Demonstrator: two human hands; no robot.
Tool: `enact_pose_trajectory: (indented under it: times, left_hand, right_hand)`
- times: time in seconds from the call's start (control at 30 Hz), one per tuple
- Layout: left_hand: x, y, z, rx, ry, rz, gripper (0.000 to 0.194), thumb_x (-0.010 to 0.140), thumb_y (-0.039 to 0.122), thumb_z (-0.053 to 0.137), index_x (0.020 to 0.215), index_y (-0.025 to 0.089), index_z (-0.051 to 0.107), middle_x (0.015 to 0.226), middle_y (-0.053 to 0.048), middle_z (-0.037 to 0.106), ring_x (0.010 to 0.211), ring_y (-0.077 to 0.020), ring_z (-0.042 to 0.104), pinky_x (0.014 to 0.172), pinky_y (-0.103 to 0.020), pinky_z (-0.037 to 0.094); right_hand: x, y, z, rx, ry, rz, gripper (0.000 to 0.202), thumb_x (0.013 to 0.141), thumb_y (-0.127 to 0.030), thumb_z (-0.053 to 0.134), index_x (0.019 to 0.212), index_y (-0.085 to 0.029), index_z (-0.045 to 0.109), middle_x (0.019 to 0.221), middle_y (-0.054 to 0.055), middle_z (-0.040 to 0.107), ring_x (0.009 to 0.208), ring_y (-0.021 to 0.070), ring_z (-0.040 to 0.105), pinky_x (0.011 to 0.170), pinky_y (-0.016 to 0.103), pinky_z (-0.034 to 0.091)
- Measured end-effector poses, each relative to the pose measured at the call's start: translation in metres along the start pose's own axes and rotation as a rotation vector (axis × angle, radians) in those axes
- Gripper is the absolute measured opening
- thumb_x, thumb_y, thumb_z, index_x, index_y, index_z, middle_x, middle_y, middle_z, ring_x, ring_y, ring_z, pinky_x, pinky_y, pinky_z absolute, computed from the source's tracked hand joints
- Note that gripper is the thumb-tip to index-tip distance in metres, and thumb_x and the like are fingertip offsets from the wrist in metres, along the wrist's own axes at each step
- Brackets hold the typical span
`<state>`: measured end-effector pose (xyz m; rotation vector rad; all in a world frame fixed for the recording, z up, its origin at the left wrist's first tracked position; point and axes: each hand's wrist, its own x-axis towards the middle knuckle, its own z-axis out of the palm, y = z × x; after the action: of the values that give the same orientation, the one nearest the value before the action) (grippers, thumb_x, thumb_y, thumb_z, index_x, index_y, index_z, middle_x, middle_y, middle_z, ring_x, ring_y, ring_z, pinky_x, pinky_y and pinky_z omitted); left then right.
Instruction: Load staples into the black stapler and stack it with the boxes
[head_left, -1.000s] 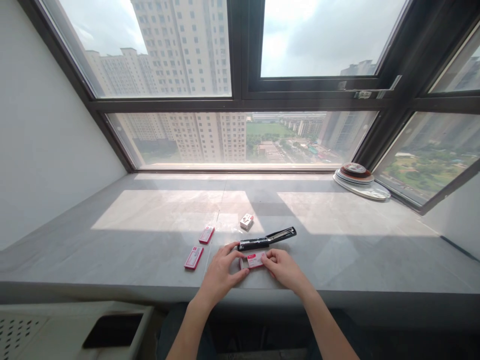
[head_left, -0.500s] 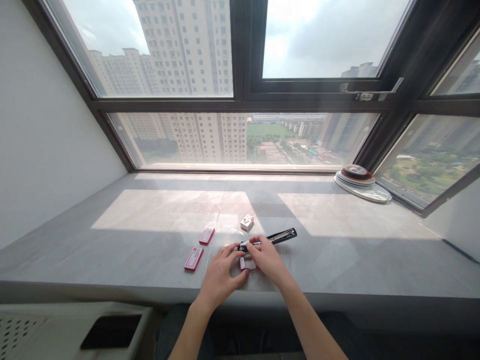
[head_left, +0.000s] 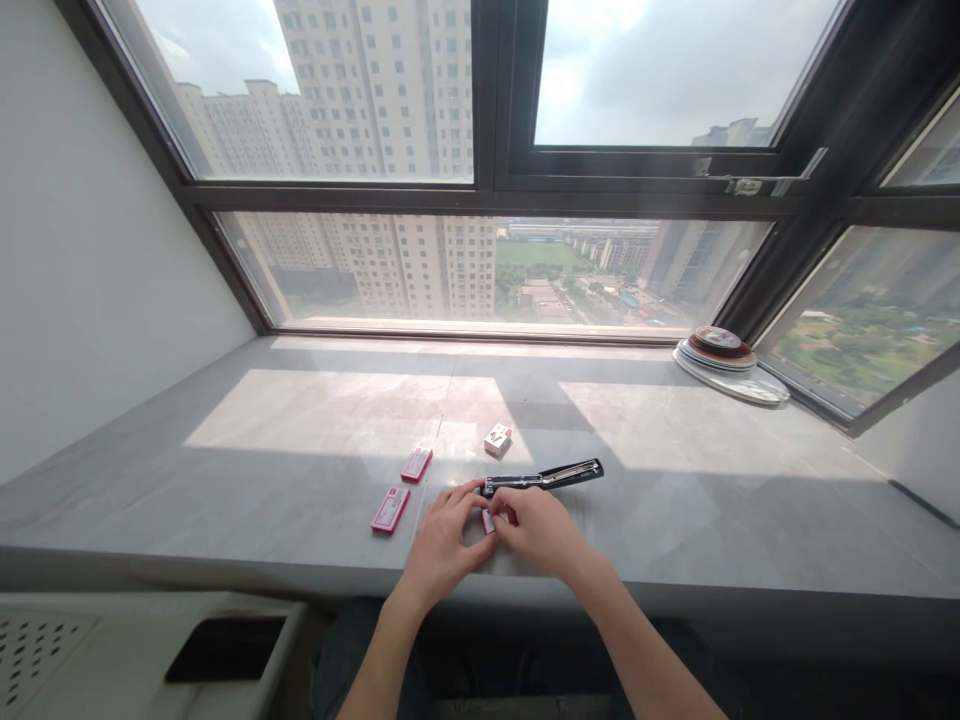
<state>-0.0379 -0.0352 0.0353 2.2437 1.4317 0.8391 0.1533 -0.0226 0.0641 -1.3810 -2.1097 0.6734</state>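
Head: left fingers [head_left: 480, 551] parted around red box [head_left: 487, 522], right fingers [head_left: 512, 499] bunched there

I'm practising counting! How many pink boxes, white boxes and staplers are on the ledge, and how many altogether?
Pink boxes: 3 (the nearer left box, the farther left box, and the partly hidden pink box between the left hand and right hand)
White boxes: 1 (the small white box)
Staplers: 1 (the open black stapler)
Total: 5

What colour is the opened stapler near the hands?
The stapler is black, with silver-coloured metal parts, seen in the head view.
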Motion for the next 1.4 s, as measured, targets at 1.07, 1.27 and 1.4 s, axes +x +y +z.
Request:
enact_pose_trajectory:
  times: [1.07, 1.27, 1.4]
  left_hand:
    - [0.017, 0.037, 0.042, 0.191, 0.16, -0.148, 0.026, 0.104, 0.04, 0.043, 0.105, 0.027, 0.066, 0.092, -0.003, 0.073, 0.087, -0.0221, 0.067, 0.078, -0.034, 0.04]
    - [0.015, 0.036, 0.037, 0.175, 0.131, -0.094, 0.027, 0.105, 0.038, 0.039, 0.11, 0.028, 0.064, 0.099, -0.004, 0.074, 0.092, -0.0233, 0.067, 0.08, -0.035, 0.039]
    - [0.014, 0.034, 0.037, 0.178, 0.135, -0.102, 0.027, 0.105, 0.036, 0.04, 0.111, 0.028, 0.064, 0.096, -0.005, 0.073, 0.091, -0.0235, 0.067, 0.08, -0.035, 0.039]
  right_hand:
    - [0.024, 0.101, -0.065, 0.558, 0.076, 0.176, 0.046, 0.078, -0.062, 0.071, 0.092, -0.018, 0.068, 0.067, -0.002, 0.057, 0.051, 0.0092, 0.043, 0.047, 0.023, 0.03]
    - [0.059, 0.071, -0.041, 0.361, 0.12, 0.027, 0.031, 0.085, -0.05, 0.067, 0.096, -0.021, 0.071, 0.067, -0.004, 0.055, 0.06, 0.0117, 0.049, 0.058, 0.024, 0.039]
    - [0.06, 0.067, -0.041, 0.185, 0.04, -0.109, 0.025, 0.084, -0.043, 0.071, 0.1, -0.025, 0.076, 0.081, -0.001, 0.065, 0.077, 0.0158, 0.058, 0.069, 0.026, 0.042]
